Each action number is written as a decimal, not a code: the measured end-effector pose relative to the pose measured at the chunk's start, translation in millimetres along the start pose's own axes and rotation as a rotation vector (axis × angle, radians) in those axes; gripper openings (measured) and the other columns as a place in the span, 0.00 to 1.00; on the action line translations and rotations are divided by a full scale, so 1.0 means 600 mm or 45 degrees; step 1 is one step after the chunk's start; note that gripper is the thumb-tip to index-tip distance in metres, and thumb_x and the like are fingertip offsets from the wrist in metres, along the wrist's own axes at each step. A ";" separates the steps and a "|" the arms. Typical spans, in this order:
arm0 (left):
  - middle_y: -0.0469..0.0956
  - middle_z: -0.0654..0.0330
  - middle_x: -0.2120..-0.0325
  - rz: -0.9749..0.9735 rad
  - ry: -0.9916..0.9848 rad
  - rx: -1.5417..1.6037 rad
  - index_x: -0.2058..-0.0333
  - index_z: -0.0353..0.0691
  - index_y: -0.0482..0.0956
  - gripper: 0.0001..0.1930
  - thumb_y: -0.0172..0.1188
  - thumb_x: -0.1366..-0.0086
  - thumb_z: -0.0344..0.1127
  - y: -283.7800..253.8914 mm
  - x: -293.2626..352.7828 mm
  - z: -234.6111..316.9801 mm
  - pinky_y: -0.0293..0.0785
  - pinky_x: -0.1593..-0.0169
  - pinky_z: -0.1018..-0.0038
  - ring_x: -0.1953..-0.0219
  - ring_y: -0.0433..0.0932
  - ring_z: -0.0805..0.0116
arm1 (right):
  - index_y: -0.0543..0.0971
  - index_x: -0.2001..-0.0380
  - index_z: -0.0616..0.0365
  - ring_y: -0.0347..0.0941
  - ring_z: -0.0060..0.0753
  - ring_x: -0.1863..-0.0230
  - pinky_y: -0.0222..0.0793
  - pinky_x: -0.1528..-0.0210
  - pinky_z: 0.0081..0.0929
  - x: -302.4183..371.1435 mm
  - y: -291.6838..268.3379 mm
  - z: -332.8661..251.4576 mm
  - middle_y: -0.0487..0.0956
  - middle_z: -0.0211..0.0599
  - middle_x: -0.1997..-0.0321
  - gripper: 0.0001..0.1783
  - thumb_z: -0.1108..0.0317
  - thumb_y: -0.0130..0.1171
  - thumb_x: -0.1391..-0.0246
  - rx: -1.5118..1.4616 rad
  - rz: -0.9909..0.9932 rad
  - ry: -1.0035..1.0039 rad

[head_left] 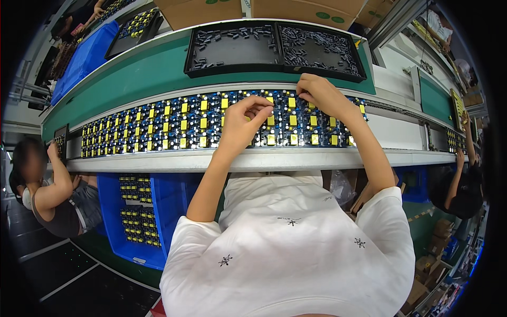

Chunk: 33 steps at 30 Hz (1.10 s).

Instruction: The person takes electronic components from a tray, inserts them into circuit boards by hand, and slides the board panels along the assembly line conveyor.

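A long row of blue circuit boards (174, 128) with yellow blocks and small cylindrical parts runs along the rail in front of me. My left hand (245, 117) is over the middle of the row, its thumb and forefinger pinched together just above a board. Farther right, my right hand (321, 95) is bent over the boards' far edge, fingertips also closed together. Anything held in either pinch is too small or hidden to make out. Beyond the boards, a black two-part tray (280, 67) holds many small dark cylindrical components (317, 47), nearest to my right hand.
A blue bin (110, 211) with stacked boards stands below the bench at left. Cardboard boxes (306, 11) line the far side. One person (55, 190) sits at the left and another (458, 185) works at the right. The rail's metal front edge (158, 162) lies under my forearms.
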<state>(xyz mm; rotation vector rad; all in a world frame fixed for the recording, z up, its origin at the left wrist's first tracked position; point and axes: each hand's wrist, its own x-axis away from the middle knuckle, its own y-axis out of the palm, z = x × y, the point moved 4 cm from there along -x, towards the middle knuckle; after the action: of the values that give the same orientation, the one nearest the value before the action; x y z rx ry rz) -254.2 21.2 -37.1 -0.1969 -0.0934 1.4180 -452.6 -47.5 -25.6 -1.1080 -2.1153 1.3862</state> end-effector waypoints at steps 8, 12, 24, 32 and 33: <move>0.80 0.62 0.70 0.012 -0.016 -0.016 0.64 0.35 0.79 0.07 0.60 0.41 0.29 0.000 -0.003 -0.005 0.72 0.62 0.81 0.67 0.78 0.76 | 0.75 0.70 0.64 0.72 0.45 0.61 0.68 0.58 0.37 -0.001 0.001 0.001 0.73 0.40 0.65 0.04 0.75 0.57 0.51 0.024 -0.019 -0.039; 0.80 0.63 0.69 -0.001 -0.021 -0.050 0.64 0.36 0.80 0.07 0.60 0.41 0.29 0.002 -0.008 -0.003 0.72 0.62 0.82 0.66 0.78 0.77 | 0.75 0.70 0.64 0.72 0.45 0.61 0.68 0.57 0.37 -0.001 0.002 0.001 0.73 0.40 0.65 0.05 0.75 0.58 0.51 0.042 -0.025 -0.042; 0.80 0.63 0.70 -0.102 0.003 0.000 0.65 0.34 0.80 0.06 0.60 0.40 0.30 0.018 -0.054 0.003 0.70 0.61 0.83 0.67 0.76 0.79 | 0.75 0.71 0.63 0.72 0.46 0.61 0.68 0.59 0.38 0.006 0.008 -0.004 0.73 0.40 0.66 0.06 0.73 0.59 0.52 0.132 0.051 -0.096; 0.82 0.61 0.71 -0.262 -0.003 -0.239 0.69 0.36 0.82 0.06 0.62 0.44 0.31 0.034 -0.131 -0.008 0.74 0.65 0.79 0.71 0.79 0.74 | 0.78 0.66 0.59 0.73 0.41 0.60 0.69 0.59 0.31 -0.029 -0.031 0.035 0.76 0.39 0.65 0.10 0.64 0.58 0.48 0.010 0.110 0.090; 0.82 0.61 0.71 -0.270 0.001 -0.241 0.69 0.36 0.82 0.06 0.62 0.44 0.31 0.040 -0.137 -0.005 0.74 0.65 0.79 0.71 0.79 0.74 | 0.78 0.63 0.58 0.74 0.40 0.60 0.69 0.58 0.29 -0.037 -0.048 0.051 0.77 0.39 0.65 0.12 0.61 0.57 0.46 0.033 0.299 0.143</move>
<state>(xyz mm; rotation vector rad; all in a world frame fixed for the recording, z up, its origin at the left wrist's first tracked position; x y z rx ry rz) -289.7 -56.7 -40.5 -0.3343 -0.2417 1.1970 -471.1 -88.9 -11.0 -1.4262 -1.9322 1.4115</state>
